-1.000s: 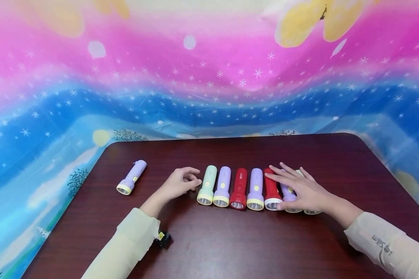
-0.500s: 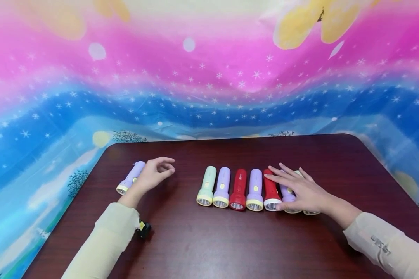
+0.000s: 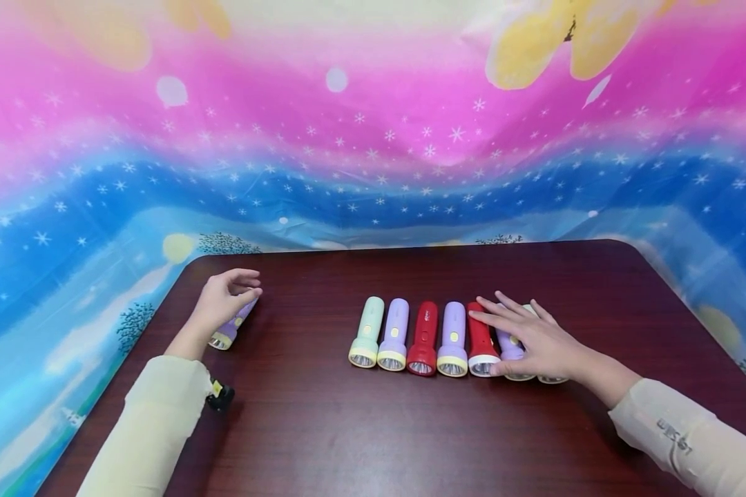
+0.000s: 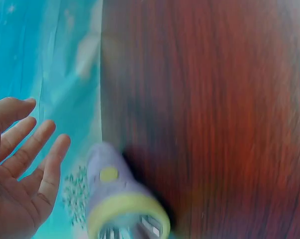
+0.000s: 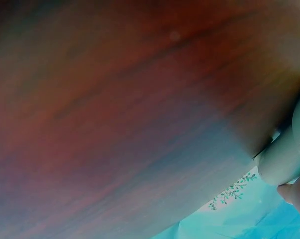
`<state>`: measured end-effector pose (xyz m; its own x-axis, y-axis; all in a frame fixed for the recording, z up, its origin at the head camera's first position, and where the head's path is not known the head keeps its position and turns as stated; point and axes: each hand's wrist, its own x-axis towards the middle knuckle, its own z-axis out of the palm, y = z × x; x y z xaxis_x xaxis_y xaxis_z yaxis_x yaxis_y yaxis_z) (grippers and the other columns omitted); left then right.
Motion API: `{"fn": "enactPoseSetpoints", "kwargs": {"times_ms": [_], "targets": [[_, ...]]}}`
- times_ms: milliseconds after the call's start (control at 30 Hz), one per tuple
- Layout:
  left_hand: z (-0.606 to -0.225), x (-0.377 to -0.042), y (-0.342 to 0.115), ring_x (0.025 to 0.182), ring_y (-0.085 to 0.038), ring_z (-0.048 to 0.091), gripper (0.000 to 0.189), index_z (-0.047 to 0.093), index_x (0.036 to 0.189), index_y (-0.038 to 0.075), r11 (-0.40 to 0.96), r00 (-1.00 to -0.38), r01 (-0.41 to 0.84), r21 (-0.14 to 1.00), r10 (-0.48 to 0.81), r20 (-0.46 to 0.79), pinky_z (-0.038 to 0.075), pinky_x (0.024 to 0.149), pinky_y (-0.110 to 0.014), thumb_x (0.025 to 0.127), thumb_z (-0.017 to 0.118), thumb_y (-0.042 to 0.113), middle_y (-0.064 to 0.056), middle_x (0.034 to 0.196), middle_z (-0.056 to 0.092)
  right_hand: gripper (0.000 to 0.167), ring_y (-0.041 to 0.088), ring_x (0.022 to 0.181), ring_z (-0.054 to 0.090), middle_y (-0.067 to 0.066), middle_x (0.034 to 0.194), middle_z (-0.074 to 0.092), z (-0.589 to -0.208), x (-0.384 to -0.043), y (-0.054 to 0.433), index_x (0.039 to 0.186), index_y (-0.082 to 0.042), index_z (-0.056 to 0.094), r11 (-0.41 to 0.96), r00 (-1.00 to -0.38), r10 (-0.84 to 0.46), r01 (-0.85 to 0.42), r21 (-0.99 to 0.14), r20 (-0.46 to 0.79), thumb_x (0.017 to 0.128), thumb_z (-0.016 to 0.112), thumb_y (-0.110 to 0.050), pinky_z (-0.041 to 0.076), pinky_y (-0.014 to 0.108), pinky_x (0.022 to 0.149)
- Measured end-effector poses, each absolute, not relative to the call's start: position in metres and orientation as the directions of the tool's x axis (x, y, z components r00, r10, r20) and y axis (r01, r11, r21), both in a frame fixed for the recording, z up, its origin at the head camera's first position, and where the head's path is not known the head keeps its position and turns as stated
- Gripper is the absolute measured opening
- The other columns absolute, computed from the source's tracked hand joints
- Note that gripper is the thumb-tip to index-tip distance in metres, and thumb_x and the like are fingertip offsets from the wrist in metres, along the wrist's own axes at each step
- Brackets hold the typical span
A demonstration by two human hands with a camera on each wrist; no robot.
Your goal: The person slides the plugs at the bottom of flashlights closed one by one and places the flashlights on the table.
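In the head view my left hand (image 3: 219, 301) is at a lone purple flashlight (image 3: 222, 338) on the table's left side, covering part of it. The left wrist view shows the fingers (image 4: 50, 169) loosely extended beside that flashlight, apart from its purple body. My right hand (image 3: 537, 343) rests with spread fingers over the right end of a row of flashlights. It lies across a red flashlight with a white rim (image 3: 481, 335), a purple one (image 3: 510, 348) and a mostly hidden one at the end. A pale green flashlight body (image 5: 281, 159) shows in the right wrist view.
The row continues leftward with a purple flashlight (image 3: 453, 335), a red one (image 3: 423, 335), another purple one (image 3: 396, 331) and a light green one (image 3: 369, 331). All lie on a dark brown table (image 3: 348, 435). A patterned cloth (image 3: 373, 166) hangs behind it.
My left hand has moved left from beside the light green flashlight, across the table, to the lone purple flashlight. My right hand has stayed on the row's right end.
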<state>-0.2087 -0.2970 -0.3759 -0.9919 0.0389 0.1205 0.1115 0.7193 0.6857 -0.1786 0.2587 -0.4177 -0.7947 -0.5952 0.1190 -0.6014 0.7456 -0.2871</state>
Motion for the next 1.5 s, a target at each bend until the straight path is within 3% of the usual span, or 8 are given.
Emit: {"fn": "enactPoseSetpoints", "kwargs": {"times_ms": [300, 567, 1000, 1267, 1500], "targets": [[-0.381, -0.206, -0.325, 0.110, -0.042, 0.066, 0.042, 0.057, 0.134, -0.004, 0.741, -0.994, 0.052, 0.670, -0.028, 0.108, 0.045, 0.074, -0.007, 0.097, 0.064, 0.014, -0.028, 0.123, 0.065, 0.090, 0.038, 0.151, 0.020, 0.003, 0.163, 0.032, -0.417, -0.178, 0.259, 0.152, -0.036, 0.039, 0.754, -0.800, -0.590, -0.593, -0.283, 0.105, 0.075, 0.072, -0.068, 0.016, 0.076, 0.110], [-0.388, -0.203, -0.334, 0.114, -0.044, 0.064, 0.047, 0.054, 0.136, -0.006, 0.754, -0.999, -0.042, 0.656, -0.036, -0.022, 0.054, 0.077, -0.023, 0.095, 0.066, 0.016, -0.030, 0.127, 0.062, 0.089, 0.033, 0.153, 0.017, 0.002, 0.163, 0.032, -0.418, -0.177, 0.260, 0.152, -0.035, 0.040, 0.748, -0.795, -0.596, -0.601, -0.283, 0.114, 0.075, 0.074, -0.066, 0.017, 0.076, 0.109], [-0.395, -0.202, -0.336, 0.118, -0.046, 0.059, 0.054, 0.050, 0.138, -0.008, 0.733, -0.993, -0.079, 0.676, 0.004, -0.121, 0.058, 0.082, -0.034, 0.096, 0.067, 0.020, -0.034, 0.133, 0.056, 0.090, 0.037, 0.152, 0.019, 0.004, 0.163, 0.031, -0.417, -0.177, 0.260, 0.152, -0.036, 0.039, 0.760, -0.808, -0.581, -0.581, -0.291, 0.097, 0.075, 0.073, -0.068, 0.015, 0.076, 0.110], [-0.393, -0.202, -0.331, 0.122, -0.045, 0.056, 0.059, 0.047, 0.140, -0.009, 0.771, -0.988, -0.077, 0.632, 0.029, -0.155, 0.056, 0.088, -0.039, 0.096, 0.066, 0.024, -0.035, 0.133, 0.056, 0.090, 0.037, 0.152, 0.018, 0.003, 0.163, 0.031, -0.416, -0.178, 0.260, 0.152, -0.035, 0.039, 0.757, -0.807, -0.583, -0.582, -0.295, 0.096, 0.075, 0.073, -0.067, 0.014, 0.076, 0.110], [-0.392, -0.201, -0.330, 0.117, -0.044, 0.059, 0.058, 0.048, 0.138, -0.011, 0.793, -0.987, -0.072, 0.605, 0.032, -0.160, 0.057, 0.084, -0.038, 0.093, 0.068, 0.020, -0.036, 0.131, 0.057, 0.090, 0.037, 0.152, 0.018, 0.002, 0.164, 0.030, -0.415, -0.178, 0.257, 0.152, -0.035, 0.039, 0.758, -0.806, -0.586, -0.583, -0.293, 0.087, 0.075, 0.072, -0.069, 0.014, 0.076, 0.110]]}}
